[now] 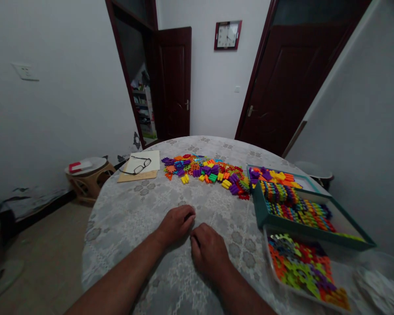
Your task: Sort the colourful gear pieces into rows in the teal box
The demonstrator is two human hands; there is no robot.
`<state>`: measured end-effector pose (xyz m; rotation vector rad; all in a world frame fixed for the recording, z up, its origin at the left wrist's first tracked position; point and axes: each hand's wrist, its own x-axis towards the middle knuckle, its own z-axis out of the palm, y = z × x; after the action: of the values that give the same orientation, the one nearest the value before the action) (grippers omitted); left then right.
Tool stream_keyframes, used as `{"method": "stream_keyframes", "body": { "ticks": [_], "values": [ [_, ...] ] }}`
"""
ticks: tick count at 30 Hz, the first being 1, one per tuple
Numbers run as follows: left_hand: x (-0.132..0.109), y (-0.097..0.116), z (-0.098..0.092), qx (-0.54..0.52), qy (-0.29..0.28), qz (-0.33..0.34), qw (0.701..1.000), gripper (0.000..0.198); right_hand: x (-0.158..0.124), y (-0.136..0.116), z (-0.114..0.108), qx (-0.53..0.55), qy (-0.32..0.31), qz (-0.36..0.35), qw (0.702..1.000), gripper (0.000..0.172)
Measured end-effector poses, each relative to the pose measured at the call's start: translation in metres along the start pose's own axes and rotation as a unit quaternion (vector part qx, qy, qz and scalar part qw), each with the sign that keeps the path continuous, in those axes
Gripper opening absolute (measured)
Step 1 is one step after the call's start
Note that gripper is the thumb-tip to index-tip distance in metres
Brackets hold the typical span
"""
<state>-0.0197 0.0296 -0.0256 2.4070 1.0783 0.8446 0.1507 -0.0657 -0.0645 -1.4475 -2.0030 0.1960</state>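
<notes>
My left hand (177, 224) rests on the patterned tablecloth (131, 236) in a loose fist, with its fingers curled under. Close beside it, slightly nearer to me, my right hand (209, 248) lies curled the same way. Neither hand shows anything in it. Beyond both hands spreads a heap of colourful plastic building pieces (205, 169), many of them gear-shaped and others ridged blocks. To the right of my right hand is a clear plastic tub (272, 262) with loose gear pieces in several colours.
A teal box (261, 210) holds rows of stacked gears; behind it, a shallow tray (310, 181) carries ridged blocks. Eyeglasses (141, 167) lie on papers (153, 159) at the far left. Crumpled clear plastic (377, 284) sits at the right. A wooden stool (88, 177) stands left of the table.
</notes>
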Motion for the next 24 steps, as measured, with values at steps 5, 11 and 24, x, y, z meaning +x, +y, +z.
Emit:
{"method": "stream_keyframes", "body": {
  "ticks": [5, 11, 24],
  "values": [
    [0.002, 0.002, -0.002, -0.012, 0.019, -0.012, 1.000, 0.014, 0.000, 0.000, -0.001, 0.013, 0.001, 0.003, 1.000, 0.015],
    [0.000, -0.002, 0.001, -0.008, 0.081, -0.035, 0.996, 0.017, -0.001, -0.001, 0.000, 0.023, 0.009, 0.007, 1.000, 0.016],
    [0.191, -0.104, -0.092, 0.247, 0.079, -0.147, 0.954, 0.058, -0.007, -0.003, 0.006, 0.046, 0.034, -0.001, 0.998, 0.020]
  ]
}}
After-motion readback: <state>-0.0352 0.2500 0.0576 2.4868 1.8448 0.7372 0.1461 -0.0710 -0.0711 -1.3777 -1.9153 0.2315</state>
